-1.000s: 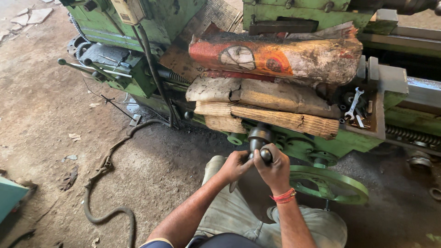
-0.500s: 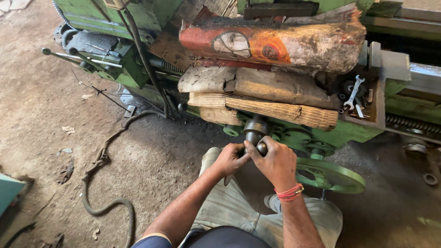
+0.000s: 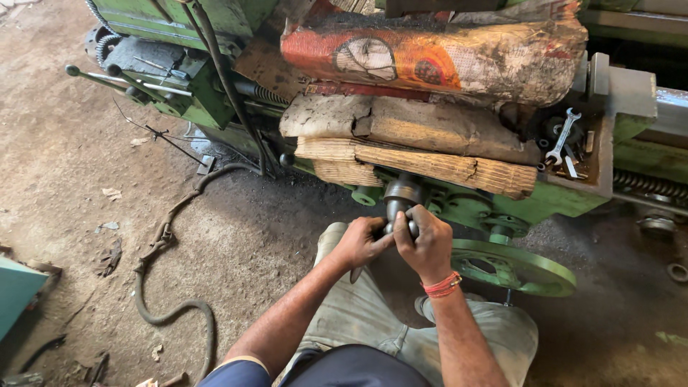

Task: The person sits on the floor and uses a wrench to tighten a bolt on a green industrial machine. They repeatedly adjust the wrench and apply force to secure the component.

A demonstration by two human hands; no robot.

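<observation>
Both hands (image 3: 398,244) lower on knob (image 3: 401,204)

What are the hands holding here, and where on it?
Both the left hand and right hand clasp the outer end of a dark metal handle protruding from the green machine.

Two bare hands, left hand (image 3: 360,242) and right hand (image 3: 428,244), one dark round metal machine part (image 3: 401,197), one green round metal handwheel (image 3: 513,266), one silver open-ended spanner (image 3: 561,136), one worn orange printed sack (image 3: 437,57), one dark rubber hose (image 3: 168,276) on the floor.
</observation>
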